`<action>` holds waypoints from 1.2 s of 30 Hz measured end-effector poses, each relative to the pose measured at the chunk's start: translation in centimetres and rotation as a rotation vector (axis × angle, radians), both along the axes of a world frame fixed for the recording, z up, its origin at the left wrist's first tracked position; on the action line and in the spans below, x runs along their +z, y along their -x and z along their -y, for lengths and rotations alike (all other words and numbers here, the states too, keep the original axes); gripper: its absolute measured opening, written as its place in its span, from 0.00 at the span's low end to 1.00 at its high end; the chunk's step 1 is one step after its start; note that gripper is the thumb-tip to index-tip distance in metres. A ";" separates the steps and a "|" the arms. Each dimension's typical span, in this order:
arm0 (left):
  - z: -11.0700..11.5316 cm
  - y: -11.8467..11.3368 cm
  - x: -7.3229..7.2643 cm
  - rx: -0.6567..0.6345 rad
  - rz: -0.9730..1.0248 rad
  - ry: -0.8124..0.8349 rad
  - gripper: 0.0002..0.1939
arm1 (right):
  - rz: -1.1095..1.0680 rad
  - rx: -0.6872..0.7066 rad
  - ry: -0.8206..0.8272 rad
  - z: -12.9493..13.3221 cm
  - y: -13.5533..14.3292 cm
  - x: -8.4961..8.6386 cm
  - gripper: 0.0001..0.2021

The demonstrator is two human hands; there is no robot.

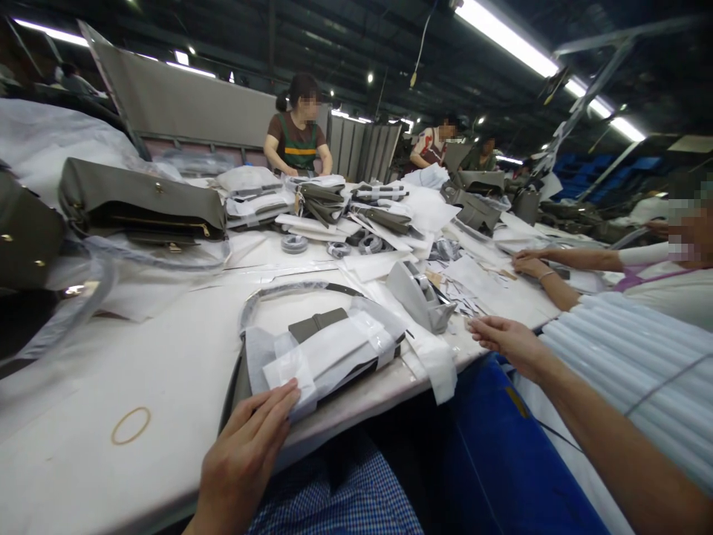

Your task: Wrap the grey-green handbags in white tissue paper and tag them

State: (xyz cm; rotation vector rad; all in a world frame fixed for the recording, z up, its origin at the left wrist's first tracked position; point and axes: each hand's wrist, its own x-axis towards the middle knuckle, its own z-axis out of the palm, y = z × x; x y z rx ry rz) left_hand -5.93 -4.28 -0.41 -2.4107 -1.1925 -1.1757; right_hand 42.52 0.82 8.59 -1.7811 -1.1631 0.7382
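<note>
My left hand (245,453) lies with its fingers stretched over the near end of a handbag (317,325), on its white paper wrapping (339,345). The bag is dark olive and lies on the table, with clear tape over the paper. Its handle (267,291), wrapped in film, arches behind it. My right hand (509,342) is held out by the table edge, thumb and fingertips pinched together. Anything between them is too small to make out. Just left of those fingertips stands a grey tape dispenser (417,297), apart from the hand.
A rubber band (131,426) lies on the white table (167,342). Open olive handbags (139,197) stand at left; wrapped bags (323,200) and coiled straps (294,244) lie farther back. At right are a blue bin (501,446), bundled white rolls (629,364) and a co-worker's hands (532,264).
</note>
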 end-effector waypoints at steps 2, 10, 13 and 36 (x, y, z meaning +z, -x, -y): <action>0.0 0.0 0.0 -0.003 0.001 -0.004 0.18 | 0.050 -0.004 -0.029 -0.1 0.3 -2.1 0.22; 0.0 0.0 0.3 -0.006 -0.006 -0.015 0.18 | 0.478 -0.046 -0.196 -1.5 -1.4 -4.3 0.18; 0.0 0.1 0.1 -0.008 -0.009 -0.015 0.18 | 0.647 0.000 -0.257 0.3 -2.0 -3.0 0.13; 0.5 -0.7 1.1 0.044 0.086 0.120 0.12 | 1.087 1.247 -0.573 -0.1 23.3 5.8 0.11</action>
